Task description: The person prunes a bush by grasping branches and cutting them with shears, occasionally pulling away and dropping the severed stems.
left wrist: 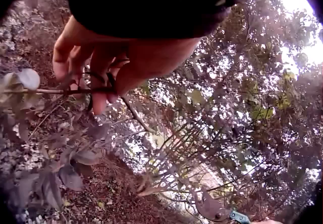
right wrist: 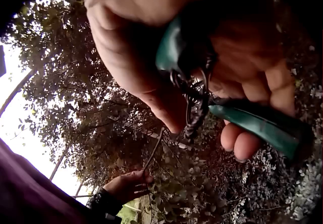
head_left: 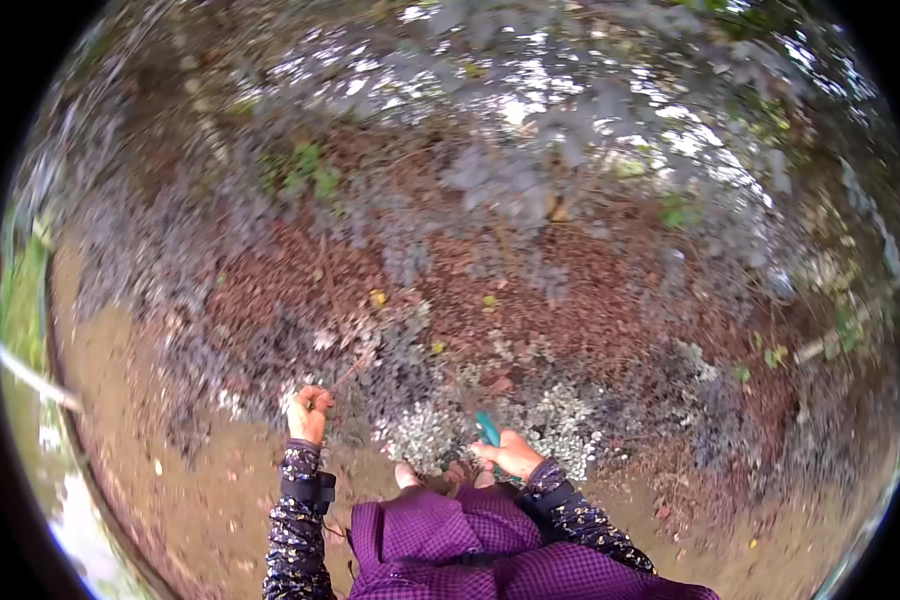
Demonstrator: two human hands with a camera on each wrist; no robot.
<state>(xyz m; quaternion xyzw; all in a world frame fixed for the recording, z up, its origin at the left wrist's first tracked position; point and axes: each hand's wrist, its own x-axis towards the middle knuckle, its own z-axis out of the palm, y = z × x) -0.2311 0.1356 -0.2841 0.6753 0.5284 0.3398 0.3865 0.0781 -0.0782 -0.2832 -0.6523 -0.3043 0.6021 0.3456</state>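
My left hand [head_left: 310, 414] pinches a thin leafy twig [left wrist: 48, 91] between thumb and fingers, low over the shrubs at left. In the right wrist view the same left hand [right wrist: 127, 186] shows with the twig [right wrist: 155, 151] rising from it. Pruning shears [head_left: 488, 430] with green handles are in my right hand [head_left: 515, 456], in front of my body. Their handles [right wrist: 262, 128] stand apart, a spring between them, and my fingers curl round the lower one. At the lower edge of the left wrist view, the shears' blade [left wrist: 209, 208] lies apart from the twig.
Pale-leaved shrubs [head_left: 425, 435] grow close in front of my feet [head_left: 407, 475]. Behind them lies reddish-brown leaf litter [head_left: 590, 290] under overhanging branches. A bare dirt path [head_left: 200, 500] runs along my left, bordered by an edging and grass [head_left: 20, 310].
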